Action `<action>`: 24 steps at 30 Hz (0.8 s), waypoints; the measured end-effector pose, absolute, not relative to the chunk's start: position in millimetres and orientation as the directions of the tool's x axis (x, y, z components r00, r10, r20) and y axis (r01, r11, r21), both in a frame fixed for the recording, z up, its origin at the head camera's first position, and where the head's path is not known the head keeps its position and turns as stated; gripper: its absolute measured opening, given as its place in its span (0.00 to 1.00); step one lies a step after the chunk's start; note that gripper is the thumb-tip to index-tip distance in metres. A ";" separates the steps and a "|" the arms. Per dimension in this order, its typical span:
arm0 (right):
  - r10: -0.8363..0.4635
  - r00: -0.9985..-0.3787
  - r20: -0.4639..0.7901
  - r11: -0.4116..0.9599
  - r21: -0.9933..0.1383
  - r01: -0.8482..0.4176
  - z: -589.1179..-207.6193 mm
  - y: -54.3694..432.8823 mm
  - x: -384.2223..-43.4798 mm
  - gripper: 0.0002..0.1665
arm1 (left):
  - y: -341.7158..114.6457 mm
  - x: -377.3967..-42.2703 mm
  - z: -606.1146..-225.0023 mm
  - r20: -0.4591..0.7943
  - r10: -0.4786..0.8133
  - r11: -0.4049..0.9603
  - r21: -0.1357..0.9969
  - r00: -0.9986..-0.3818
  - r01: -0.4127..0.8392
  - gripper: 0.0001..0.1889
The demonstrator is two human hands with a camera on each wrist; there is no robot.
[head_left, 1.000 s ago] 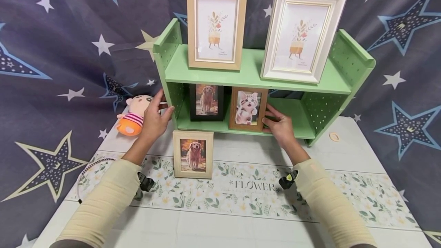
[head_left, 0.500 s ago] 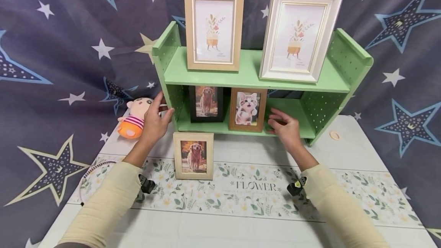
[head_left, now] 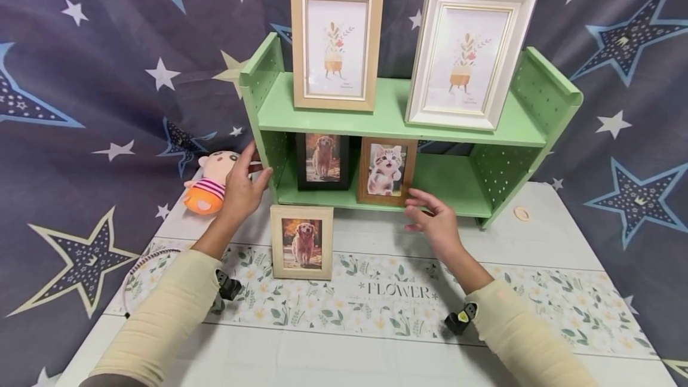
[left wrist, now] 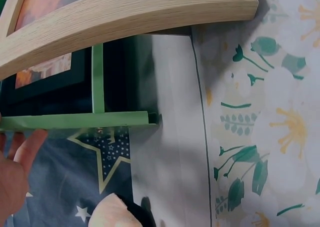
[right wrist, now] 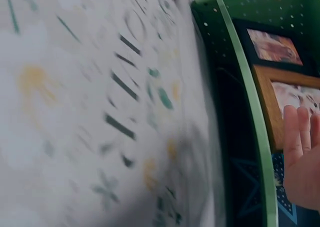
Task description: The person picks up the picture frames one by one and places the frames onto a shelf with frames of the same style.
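Note:
My left hand point(head_left: 244, 187) touches the outer side of the green shelf's point(head_left: 333, 121) left panel, fingers extended in the left wrist view. My right hand point(head_left: 438, 223) is in front of the lower shelf, its loosely bent fingertips close by the lower right corner of a brown kitten picture frame point(head_left: 364, 172); whether they touch it I cannot tell. That frame stands upright on the lower shelf. Left of it stands a black picture frame point(head_left: 301, 166) with a dog photo. A light wood picture frame point(head_left: 276, 243), also with a dog photo, stands on the table in front of the shelf.
On the upper shelf stand a beige picture frame point(head_left: 298, 46) and a white picture frame point(head_left: 421, 55). A plush toy point(head_left: 204, 193) sits left of the shelf. A wooden ring point(head_left: 521, 214) lies at the right, a cord point(head_left: 134, 270) at the left. A flowered runner point(head_left: 387, 315) crosses the table.
My right hand has let go of the brown frame's right edge, drawn back to the right, then come down and left in front of its lower corner. My left hand stays put.

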State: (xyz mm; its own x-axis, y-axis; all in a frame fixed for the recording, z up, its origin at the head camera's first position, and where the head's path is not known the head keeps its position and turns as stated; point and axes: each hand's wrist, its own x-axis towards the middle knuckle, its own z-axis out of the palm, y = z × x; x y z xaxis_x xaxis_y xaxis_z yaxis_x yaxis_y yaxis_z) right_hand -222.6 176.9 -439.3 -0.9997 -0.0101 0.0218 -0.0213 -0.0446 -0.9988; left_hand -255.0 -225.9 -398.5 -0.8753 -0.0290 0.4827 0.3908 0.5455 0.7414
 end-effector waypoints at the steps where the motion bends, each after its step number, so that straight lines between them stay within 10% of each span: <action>1: -0.018 -1.000 0.020 -0.055 -0.998 -0.019 -440.8 173.9 -221.0 0.29 | -226.1 -255.1 -398.2 0.482 -0.028 0.542 0.743 -0.876 0.392 0.36; 24: -0.282 -0.956 0.077 0.073 -0.992 -0.101 -462.4 86.4 -182.7 0.32 | -226.9 -254.9 -400.2 0.495 -0.028 0.564 0.725 -0.868 0.396 0.37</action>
State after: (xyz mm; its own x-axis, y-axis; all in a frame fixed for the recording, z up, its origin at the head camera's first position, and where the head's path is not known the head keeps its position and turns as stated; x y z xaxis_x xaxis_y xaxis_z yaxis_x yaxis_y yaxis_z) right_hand -182.7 86.4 -462.4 -0.9563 -0.2821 0.0767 -0.1012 0.0731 -0.9922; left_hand -254.9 -226.9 -400.2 -0.8683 -0.0277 0.4953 0.3955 0.5641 0.7248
